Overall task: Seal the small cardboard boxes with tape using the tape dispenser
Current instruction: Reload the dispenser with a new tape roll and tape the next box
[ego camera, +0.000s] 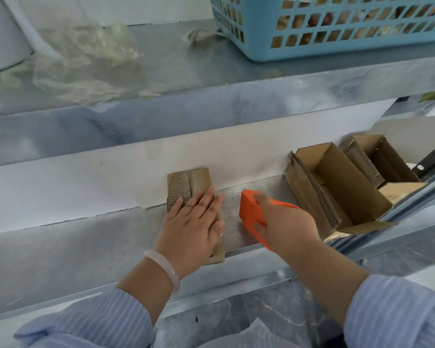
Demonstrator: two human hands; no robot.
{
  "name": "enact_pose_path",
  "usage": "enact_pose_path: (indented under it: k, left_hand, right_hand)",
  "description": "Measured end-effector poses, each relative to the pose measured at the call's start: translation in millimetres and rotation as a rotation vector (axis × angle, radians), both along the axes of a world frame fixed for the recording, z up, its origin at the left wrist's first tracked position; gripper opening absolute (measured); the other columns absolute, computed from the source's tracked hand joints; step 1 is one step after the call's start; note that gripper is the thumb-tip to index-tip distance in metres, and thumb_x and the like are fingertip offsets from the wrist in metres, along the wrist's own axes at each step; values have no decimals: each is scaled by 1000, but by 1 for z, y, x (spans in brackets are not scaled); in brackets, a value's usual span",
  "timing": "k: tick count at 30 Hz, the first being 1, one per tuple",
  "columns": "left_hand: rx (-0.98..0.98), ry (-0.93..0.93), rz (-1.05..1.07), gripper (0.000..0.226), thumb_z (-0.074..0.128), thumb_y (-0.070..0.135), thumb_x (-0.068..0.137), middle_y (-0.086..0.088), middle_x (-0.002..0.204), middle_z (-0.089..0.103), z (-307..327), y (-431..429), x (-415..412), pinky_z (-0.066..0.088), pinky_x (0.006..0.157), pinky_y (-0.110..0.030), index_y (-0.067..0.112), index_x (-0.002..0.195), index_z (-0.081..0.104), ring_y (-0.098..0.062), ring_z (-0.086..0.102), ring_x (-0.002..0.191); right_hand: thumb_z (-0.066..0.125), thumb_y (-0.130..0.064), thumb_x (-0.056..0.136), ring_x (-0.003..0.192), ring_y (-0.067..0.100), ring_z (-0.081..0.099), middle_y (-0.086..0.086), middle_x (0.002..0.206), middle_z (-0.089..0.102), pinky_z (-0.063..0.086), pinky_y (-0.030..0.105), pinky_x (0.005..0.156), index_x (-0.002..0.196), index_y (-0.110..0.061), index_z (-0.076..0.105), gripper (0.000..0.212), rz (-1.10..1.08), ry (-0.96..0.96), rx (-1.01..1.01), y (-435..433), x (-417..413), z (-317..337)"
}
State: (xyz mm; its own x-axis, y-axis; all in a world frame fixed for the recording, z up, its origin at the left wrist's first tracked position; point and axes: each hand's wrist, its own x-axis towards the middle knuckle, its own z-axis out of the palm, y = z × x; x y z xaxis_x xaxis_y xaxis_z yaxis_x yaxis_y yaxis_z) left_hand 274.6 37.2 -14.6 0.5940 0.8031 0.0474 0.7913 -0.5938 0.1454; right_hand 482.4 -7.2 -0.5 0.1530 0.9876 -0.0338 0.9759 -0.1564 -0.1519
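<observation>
A small closed cardboard box (186, 183) lies on the metal shelf (86, 247) against the white back wall. My left hand (194, 227) rests flat on top of it, fingers straight. Just to the right, my right hand (284, 222) grips an orange tape dispenser (249, 209) that sits on the shelf beside the box, apart from it. Whether tape is on the box is hidden by my hand.
Two open cardboard boxes (337, 182) (379, 159) stand at the right end of the shelf. On the shelf above sit a blue plastic basket (261, 46), crumpled clear plastic (86, 59) and a white roll (3, 33).
</observation>
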Motion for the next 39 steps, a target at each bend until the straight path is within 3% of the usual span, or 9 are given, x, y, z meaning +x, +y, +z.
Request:
enact_pose_path:
  k: [3,9,11,13,18,26,31,36,39]
  left_hand:
    - [8,17,-10,70,-5,56,91,14,161,1,-1,7,1,1,119,-36,32,155,8,-9,6,150]
    - [62,23,-2,58,17,48,101,5,157,33,-5,6,0,33,112,-46,23,150,38,-17,36,143]
    - [66,33,-6,59,11,48,103,5,156,35,-4,5,0,35,112,-46,23,149,38,-17,37,142]
    - [68,43,-6,61,7,49,103,5,157,33,-4,5,0,34,113,-46,23,150,38,-17,36,143]
    - [46,27,3,60,10,50,103,6,158,30,-2,5,-1,28,117,-43,24,151,35,-17,33,144]
    - [-22,11,5,62,8,55,101,9,160,22,4,3,-3,18,118,-41,28,153,29,-14,24,147]
    - [-70,-87,31,71,0,68,90,19,160,3,6,3,-3,-2,120,-32,37,153,14,-3,1,149]
    - [-183,-297,77,73,26,72,82,29,155,11,12,8,-7,-5,119,-24,43,149,28,12,-1,142]
    - [-240,-434,85,47,48,43,97,30,150,24,14,9,-10,4,123,-31,38,144,42,14,8,140]
  right_hand:
    - [45,-51,96,69,23,67,-1,86,71,37,28,53,147,-30,25,59,-6,-91,99,-2,16,9]
    - [65,-34,85,50,26,59,1,67,66,43,36,62,135,-24,58,51,189,-322,342,10,59,-35]
    - [71,-22,79,55,26,59,1,69,64,41,39,69,134,-27,58,57,230,-351,333,16,62,-48]
    - [55,-14,78,66,28,62,5,77,67,39,40,77,133,-29,60,57,260,-354,361,13,59,-61]
    - [41,-11,77,104,36,64,18,122,65,35,47,103,143,-33,46,70,213,-278,313,-25,47,-99]
    - [56,-15,66,117,38,60,21,131,59,17,47,113,141,-29,51,76,315,-296,80,-39,42,-127]
    - [34,-19,73,119,36,60,19,132,59,23,50,110,135,-25,57,66,283,-239,0,-25,40,-121]
    - [37,-10,76,104,25,60,5,116,61,51,38,92,116,-19,62,48,188,118,308,-41,31,-105]
    - [50,-17,95,99,7,58,-10,108,61,47,20,85,112,-23,64,23,-5,591,386,-43,1,-77]
